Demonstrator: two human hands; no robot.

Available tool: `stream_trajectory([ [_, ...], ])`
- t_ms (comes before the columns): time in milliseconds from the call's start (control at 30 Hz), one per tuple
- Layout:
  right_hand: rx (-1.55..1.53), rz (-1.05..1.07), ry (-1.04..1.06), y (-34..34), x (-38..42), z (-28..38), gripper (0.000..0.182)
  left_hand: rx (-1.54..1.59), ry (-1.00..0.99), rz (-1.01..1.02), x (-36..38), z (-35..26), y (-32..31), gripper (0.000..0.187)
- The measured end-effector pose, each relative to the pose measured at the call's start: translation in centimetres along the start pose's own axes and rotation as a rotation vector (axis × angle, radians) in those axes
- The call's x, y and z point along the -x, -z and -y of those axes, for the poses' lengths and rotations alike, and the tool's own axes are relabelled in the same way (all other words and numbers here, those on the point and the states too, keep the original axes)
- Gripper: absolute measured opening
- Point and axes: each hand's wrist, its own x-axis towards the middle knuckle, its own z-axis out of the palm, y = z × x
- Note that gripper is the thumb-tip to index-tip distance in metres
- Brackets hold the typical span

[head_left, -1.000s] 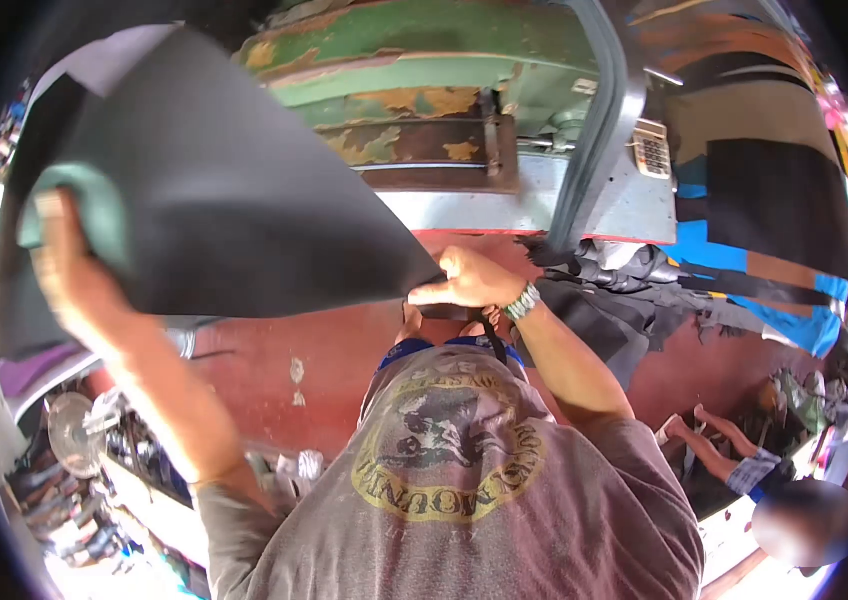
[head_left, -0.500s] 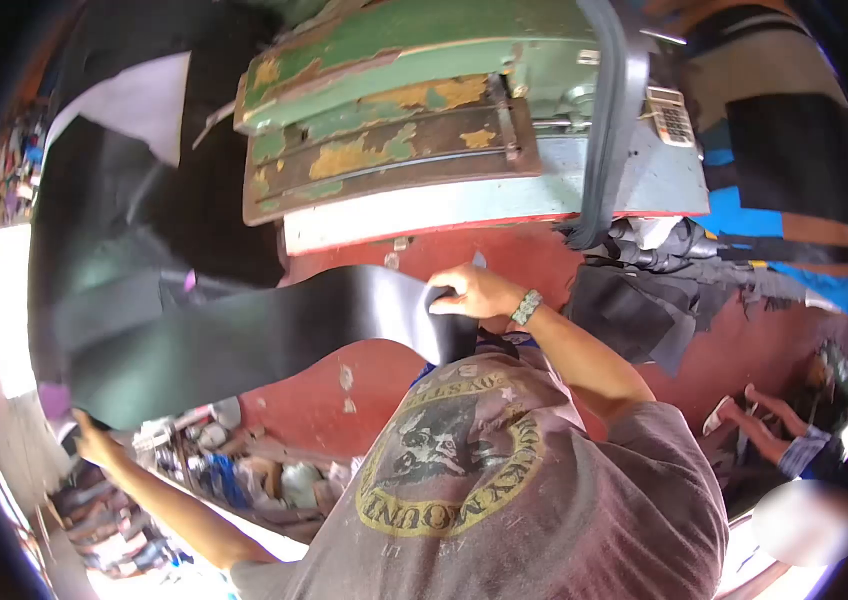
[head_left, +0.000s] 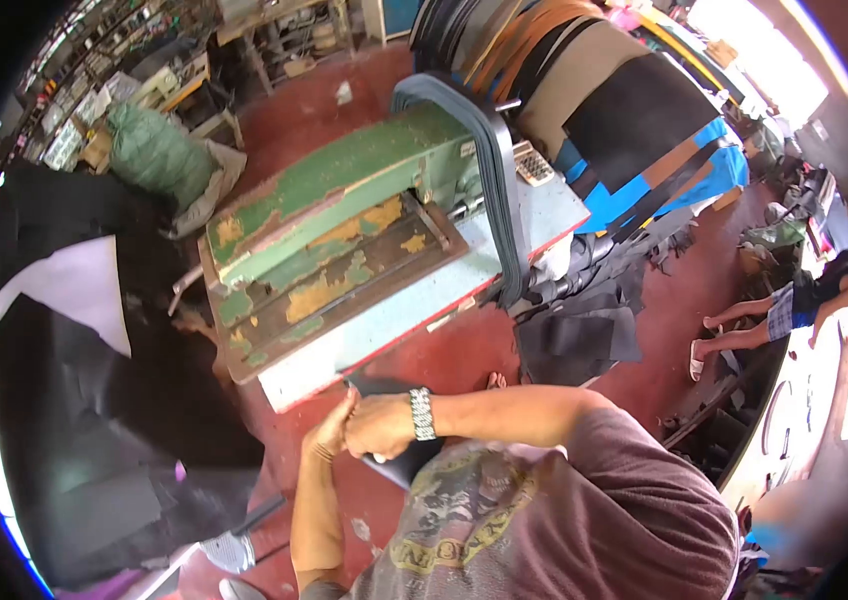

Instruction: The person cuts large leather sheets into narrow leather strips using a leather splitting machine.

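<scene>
A black sheet hangs partly hidden in front of the grey shirt, with one edge showing above the knuckles. My right hand, below a metal wristband, is closed on it. My left hand meets the right one, its fingers pressed together at the sheet's edge; its grip is partly covered. Just beyond both hands is the front edge of the pale machine table, which carries a worn green machine.
Large black material with a pale piece lies at left. A grey strap bundle hangs over the machine beside a calculator. Dark scraps lie on the red floor. Another person is at right.
My hands were far apart with the black sheet stretched between them; now they are together and the sheet is gathered. The view has shifted, showing more of the room.
</scene>
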Motion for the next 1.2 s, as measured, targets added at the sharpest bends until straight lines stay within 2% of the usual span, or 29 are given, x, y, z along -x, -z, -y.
stream_trajectory([
  [100,-0.103,-0.043,-0.135,-0.7,0.6,0.1,0.014,0.083,0.059,0.565,-5.9,2.0,5.2,0.091],
  [167,-0.045,-0.094,-0.158,0.3,1.5,0.3,0.015,0.036,-0.120,0.766,-7.7,2.5,5.2,0.089],
  [300,0.014,-0.223,-0.210,3.8,4.7,-0.2,0.020,-0.419,-0.484,0.759,-5.8,-1.9,2.6,0.095],
  [333,0.036,-0.258,-0.209,4.7,5.9,-0.3,0.022,-0.457,-0.370,0.730,-4.9,-3.2,1.0,0.090],
  [400,0.192,-0.548,-0.353,5.1,8.1,-2.0,0.026,-0.528,-0.141,0.665,-3.0,-5.6,-2.1,0.080],
  [433,0.321,-0.847,-0.350,4.5,9.9,-3.7,0.029,-0.489,-0.206,0.620,-2.8,-6.0,-2.7,0.076],
  [467,0.393,-0.970,-0.450,4.2,12.0,-4.6,0.026,-0.452,-0.273,0.576,-2.5,-6.5,-3.3,0.072],
  [500,0.319,-1.063,-0.527,5.1,14.6,-3.9,0.021,-0.268,-0.465,0.357,-1.1,-6.6,-5.4,0.060],
  [533,0.051,-1.262,-0.701,5.0,16.1,-3.1,0.018,-0.300,-0.407,0.408,-1.3,-7.3,-4.4,0.061],
  [567,-0.106,-1.386,-0.779,3.8,18.1,-4.3,0.020,-0.298,-0.419,0.437,-1.5,-7.6,-3.4,0.067],
  [600,-0.278,-1.459,-0.872,1.7,19.8,-5.5,0.026,-0.241,-0.462,0.380,-0.2,-8.5,-4.3,0.072],
  [633,-0.629,-1.460,-0.935,-0.8,21.3,-7.3,0.036,-0.205,-0.500,0.312,0.9,-9.0,-5.1,0.075],
  [667,-0.979,-1.268,-1.021,-2.4,22.7,-7.8,0.032,-0.175,-0.543,0.247,1.4,-9.1,-5.8,0.077],
  [700,-1.380,-1.183,-0.905,-3.8,22.3,-8.1,0.037,-0.180,-0.616,0.188,1.4,-8.9,-6.5,0.078],
  [733,-1.584,-1.121,-0.772,-3.5,21.0,-7.2,0.037,-0.188,-0.689,0.132,1.3,-8.8,-7.2,0.079],
  [767,-1.611,-1.136,-0.628,-2.6,19.3,-7.0,0.038,-0.200,-0.759,0.080,1.3,-8.8,-7.6,0.080],
  [867,-1.382,-1.291,-0.206,6.7,14.0,-4.2,0.048,-0.255,-0.847,-0.082,4.5,-12.4,-10.1,0.078],
  [900,-1.269,-1.334,-0.091,9.6,13.2,-3.0,0.053,-0.330,-0.948,-0.110,5.4,-13.5,-10.1,0.072],
  [933,-1.167,-1.347,-0.010,12.3,12.9,-1.6,0.059,-0.271,-1.043,-0.138,7.0,-14.8,-11.9,0.068],
  [1033,-0.872,-1.309,0.132,16.4,12.8,1.1,0.057,-0.246,-1.222,-0.243,9.1,-15.7,-13.5,0.061],
  [1100,-0.706,-1.323,0.093,16.0,12.7,0.3,0.053,-0.205,-1.285,-0.343,9.1,-14.8,-15.0,0.057],
  [1133,-0.623,-1.330,0.076,15.2,12.6,-0.5,0.051,-0.141,-1.199,-0.401,8.1,-13.3,-15.0,0.053],
  [1200,-0.782,-1.286,0.008,11.1,12.3,-3.4,0.053,-0.155,-1.079,-0.521,5.0,-9.0,-14.6,0.046],
])
